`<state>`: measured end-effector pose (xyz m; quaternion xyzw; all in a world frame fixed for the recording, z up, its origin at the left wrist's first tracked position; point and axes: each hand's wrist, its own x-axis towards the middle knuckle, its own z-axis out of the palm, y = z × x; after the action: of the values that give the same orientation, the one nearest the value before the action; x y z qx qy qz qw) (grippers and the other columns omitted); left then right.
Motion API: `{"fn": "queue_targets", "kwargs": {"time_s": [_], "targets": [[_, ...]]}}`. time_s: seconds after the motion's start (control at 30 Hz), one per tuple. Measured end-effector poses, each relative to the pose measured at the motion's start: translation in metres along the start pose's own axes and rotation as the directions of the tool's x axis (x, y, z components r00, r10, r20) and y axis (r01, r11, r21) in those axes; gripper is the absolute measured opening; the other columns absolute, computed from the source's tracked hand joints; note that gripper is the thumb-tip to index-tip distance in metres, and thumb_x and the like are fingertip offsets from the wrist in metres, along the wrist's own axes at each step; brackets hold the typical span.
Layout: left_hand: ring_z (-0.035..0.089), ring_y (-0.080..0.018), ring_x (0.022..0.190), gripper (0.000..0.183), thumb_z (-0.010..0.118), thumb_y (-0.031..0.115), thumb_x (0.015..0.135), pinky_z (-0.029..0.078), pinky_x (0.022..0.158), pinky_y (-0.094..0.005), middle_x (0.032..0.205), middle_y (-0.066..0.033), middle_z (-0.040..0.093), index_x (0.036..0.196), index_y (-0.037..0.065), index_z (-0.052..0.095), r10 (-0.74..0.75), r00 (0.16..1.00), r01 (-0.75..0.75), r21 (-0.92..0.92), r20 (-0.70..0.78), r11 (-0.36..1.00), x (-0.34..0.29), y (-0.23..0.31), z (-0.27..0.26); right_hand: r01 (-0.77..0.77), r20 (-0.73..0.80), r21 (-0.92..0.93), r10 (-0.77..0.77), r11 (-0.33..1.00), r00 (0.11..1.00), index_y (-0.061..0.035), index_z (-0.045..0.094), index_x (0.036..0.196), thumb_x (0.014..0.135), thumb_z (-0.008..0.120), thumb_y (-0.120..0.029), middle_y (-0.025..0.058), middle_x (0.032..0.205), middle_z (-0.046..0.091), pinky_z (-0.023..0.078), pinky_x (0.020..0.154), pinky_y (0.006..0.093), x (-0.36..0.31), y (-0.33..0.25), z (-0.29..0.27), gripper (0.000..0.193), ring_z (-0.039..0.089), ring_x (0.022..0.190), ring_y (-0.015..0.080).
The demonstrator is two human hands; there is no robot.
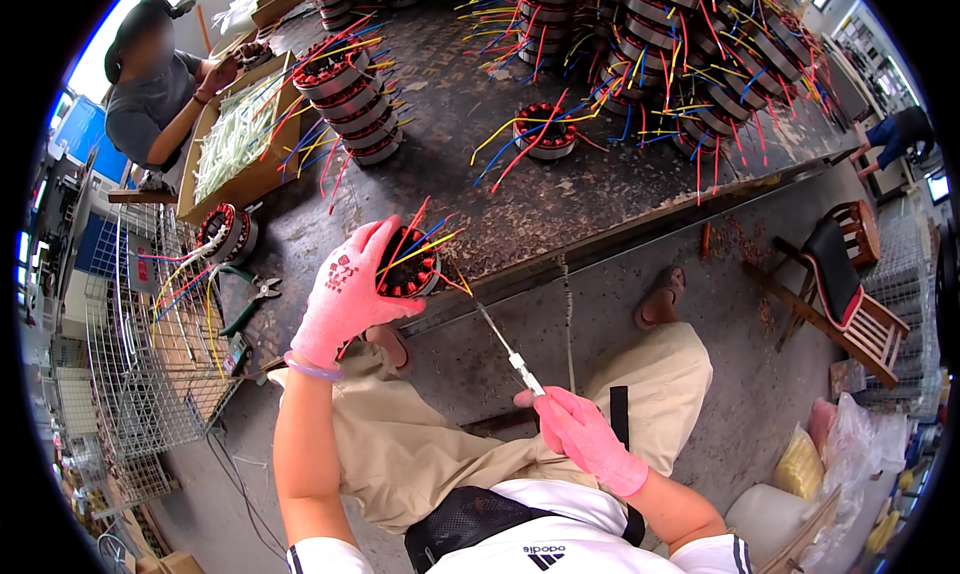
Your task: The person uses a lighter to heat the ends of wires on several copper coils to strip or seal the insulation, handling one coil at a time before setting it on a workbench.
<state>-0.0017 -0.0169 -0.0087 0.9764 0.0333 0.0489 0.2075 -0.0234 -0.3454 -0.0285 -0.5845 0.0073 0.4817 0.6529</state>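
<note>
Workshop, grey concrete floor; dark, scuffed worktable (440, 184) across the middle, a co-worker (150, 89) seated at its far left.

Item: wound ring core (429, 274), red coils within, red, blue and yellow leads; located at the table's near edge, in the left hand (355, 292).
Left hand: pink glove, fingers and thumb closed round the core's side.
Right hand (580, 436): pink glove, closed on the white handle of a slim rod tool (527, 374), its tip at a red-and-yellow lead (464, 285); whether hooked or merely near, cannot tell.

Surroundings: leaning stack of cores (352, 109); single core (545, 134); large heap of cores (690, 59); box (289, 126) of white strips (235, 139); green-handled pliers (240, 319), beside a core with white leads (230, 236).

Risks, as judged: a hard pull on the tool could nick or strain the lead; a loosened left grip could drop the core off the edge; a knock could topple the leaning stack; loose leads could snag the tool.
</note>
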Motion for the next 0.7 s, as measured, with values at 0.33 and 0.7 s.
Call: {"fn": "queue_targets", "kwargs": {"time_s": [0.33,0.7], "targets": [[0.057,-0.036,0.12,0.097,0.088,0.029,0.056,0.047,0.102,-0.0401,0.135,-0.018,0.054,0.14,0.002,0.048,-0.003,1.0,0.003,-0.009,0.011,1.0,0.0001,0.0008,-0.0016,-0.02,0.001,-0.013,0.02,1.0,1.0,-0.0007,0.063,0.12,0.105,0.047,-0.025,-0.0044,0.061,0.042,0.029,0.047,0.0237,0.0014,-0.0005,0.0006,0.032,0.037,0.053,0.0042],[0.057,-0.0362,0.12,0.097,0.089,0.029,0.056,0.047,0.101,-0.0403,0.134,-0.0176,0.054,0.14,0.002,0.048,0.005,1.0,-0.005,-0.013,0.011,1.0,0.0021,0.0024,-0.0011,-0.027,0.024,0.014,0.027,1.0,0.999,-0.0012,0.061,0.121,0.105,0.046,-0.024,-0.0061,0.063,0.041,0.029,0.047,0.0223,0.003,0.0038,-0.0011,0.032,0.037,0.054,0.0033]]}}
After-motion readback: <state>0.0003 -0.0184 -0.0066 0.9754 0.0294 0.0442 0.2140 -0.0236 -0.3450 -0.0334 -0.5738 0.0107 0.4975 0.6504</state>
